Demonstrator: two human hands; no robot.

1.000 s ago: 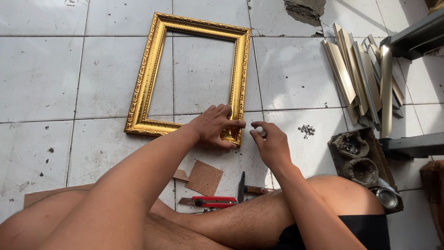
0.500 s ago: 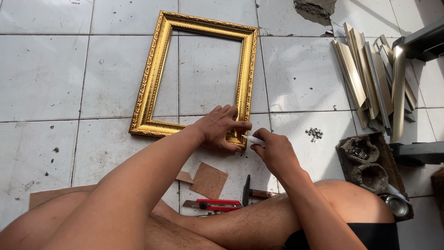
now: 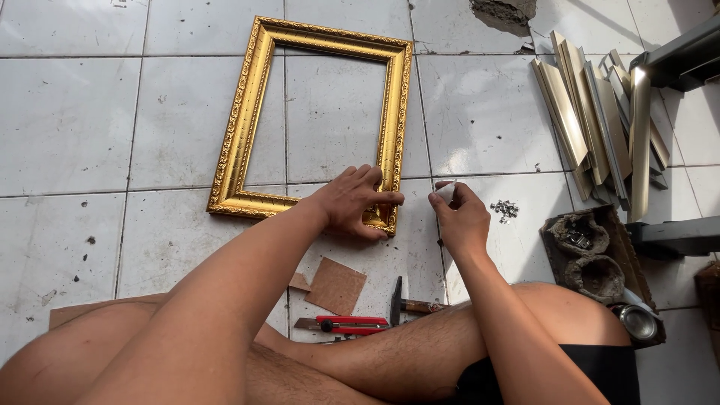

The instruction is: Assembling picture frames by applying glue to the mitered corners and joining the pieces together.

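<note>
Gold frame (image 3: 247,127) lies flat on the tiled floor (image 3: 67,112), ahead of both hands; its long axis runs away from the person, leaning slightly to the right at the far end; the near short side sits just beyond the left forearm, and the near right corner is the part in hand.

Left hand (image 3: 352,202) lies spread and palm-down on that near right corner, fingers reaching over the right rail and pressing it to the floor; it grips nothing, only bears down.

Behind the left hand, near the legs: a brown card scrap (image 3: 335,285), a red utility knife (image 3: 341,324), and a small hammer (image 3: 409,304) just right of the knife.

Right hand (image 3: 459,221) hovers just right of the corner, apart from the frame; thumb and forefinger are pinched on a small pale object (image 3: 445,190), too small to identify; the other fingers are curled; this hand is the one nearer the outer edge of the right rail.

Right of that hand: a little heap of metal fasteners (image 3: 505,209) on the floor, near; further right a dark tray (image 3: 596,259); beyond it, well apart, a stack of frame mouldings (image 3: 600,112).
</note>
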